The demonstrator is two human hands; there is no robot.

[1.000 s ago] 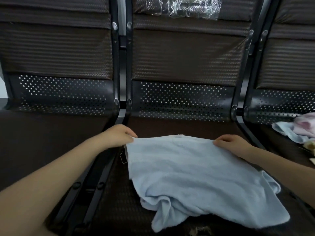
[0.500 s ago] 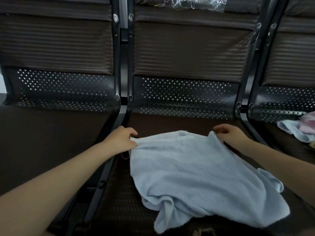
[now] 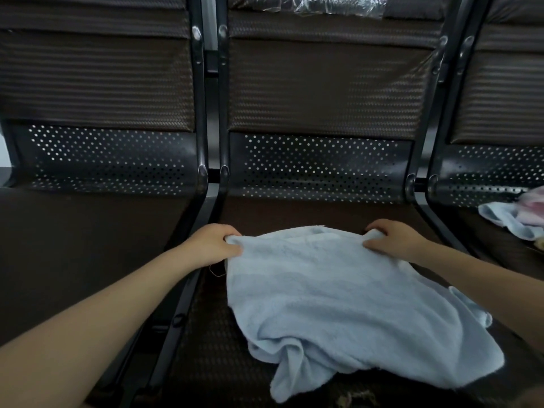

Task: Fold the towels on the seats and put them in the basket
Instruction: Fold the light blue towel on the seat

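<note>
Since a second ago both hands have curled tighter onto the far edge of the light blue towel [image 3: 347,295], bunching its corners. I judge the first fold is about to start. Left hand [image 3: 215,244] grips the left corner, knuckles up, forearm reaching forward. Right hand [image 3: 391,238] pinches the right corner likewise. Towel lies on the bench [image 3: 206,348] seat between and nearward of the hands, near edge rumpled. More towels [image 3: 518,216] sit well right of the right hand.

The towel [image 3: 338,295] lies on the middle seat [image 3: 288,210], with the left hand [image 3: 210,244] at its far left corner and the right hand [image 3: 394,238] at its far right. More towels [image 3: 512,217] lie on the seat to the right.
</note>
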